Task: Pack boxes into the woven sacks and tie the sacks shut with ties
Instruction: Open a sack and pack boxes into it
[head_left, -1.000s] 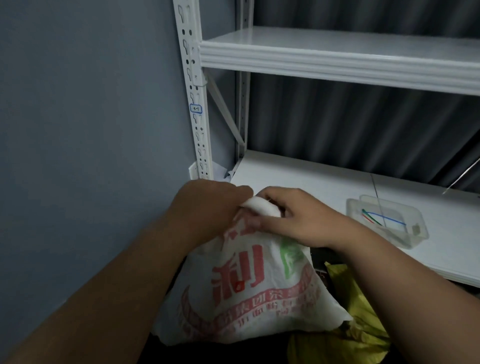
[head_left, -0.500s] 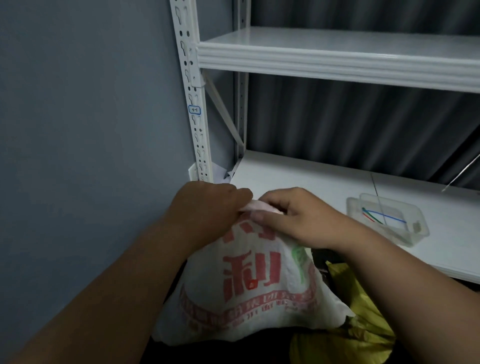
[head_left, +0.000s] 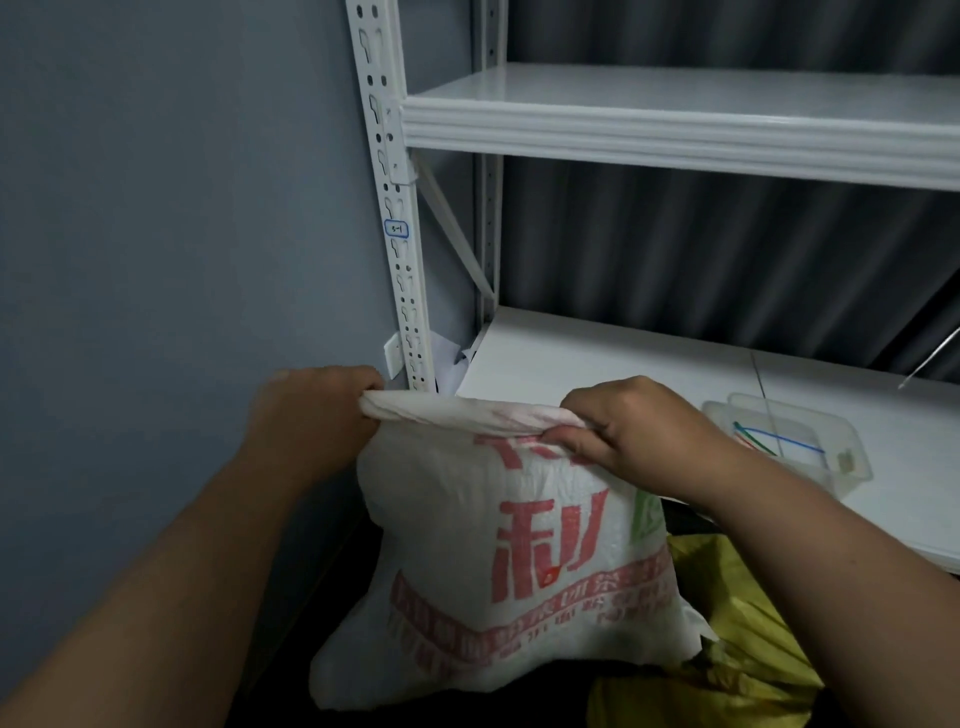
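Hands (head_left: 311, 415) (head_left: 628, 436) — crinkly woven sack's (head_left: 519, 545) rolled rim

left hand (head_left: 306, 415): fingers curled, gripping | right hand (head_left: 631, 431): fingers pinching | both forearms extended forward

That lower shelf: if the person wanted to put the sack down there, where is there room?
Bare room lies on the lower shelf between the shelf post and the clear tray. It is crowded below, where the white sack meets the yellow bag.
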